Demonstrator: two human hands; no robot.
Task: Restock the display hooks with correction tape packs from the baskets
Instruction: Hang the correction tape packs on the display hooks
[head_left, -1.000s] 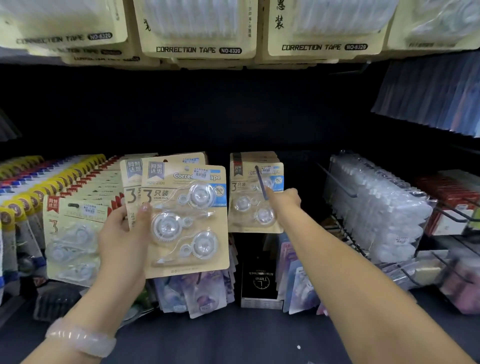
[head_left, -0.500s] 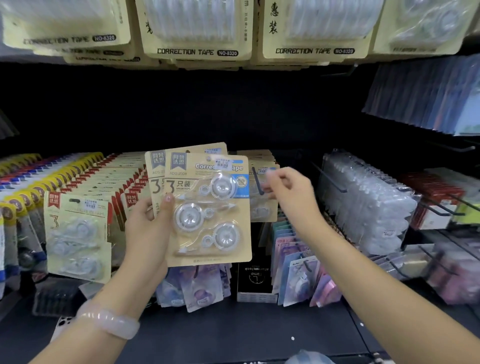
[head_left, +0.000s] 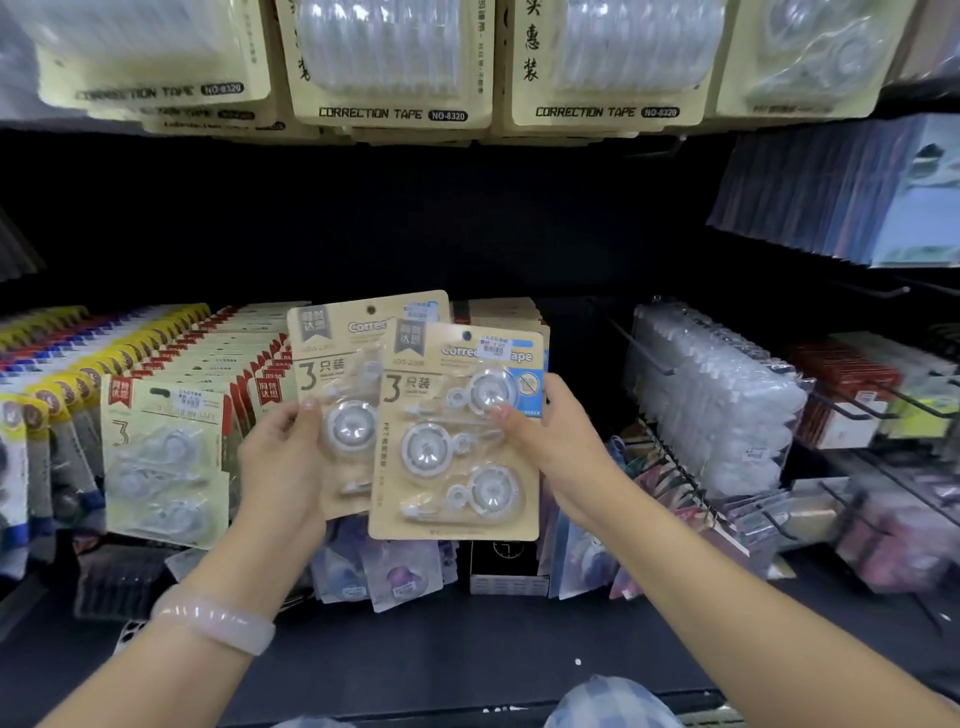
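Observation:
Two tan correction tape packs, each with three clear dispensers, are held up in front of the shelf. My right hand (head_left: 550, 447) grips the front pack (head_left: 457, 467) at its right edge. My left hand (head_left: 283, 462) holds the rear pack (head_left: 337, 364) by its left edge, half hidden behind the front one. More packs of the same kind (head_left: 498, 312) hang on a hook directly behind them. A long full row of red-labelled three-packs (head_left: 166, 457) hangs to the left.
Large correction tape cards (head_left: 395, 62) hang overhead. Clear bagged items (head_left: 711, 395) on wire hooks fill the right, with red boxes (head_left: 841, 395) beyond. Small purple packs (head_left: 384, 571) and a black box (head_left: 506, 566) sit on the dark shelf below.
My right hand came back from the hook behind and took the front pack by its right edge, sliding it right off the rear pack. Both packs sit more central and closer.

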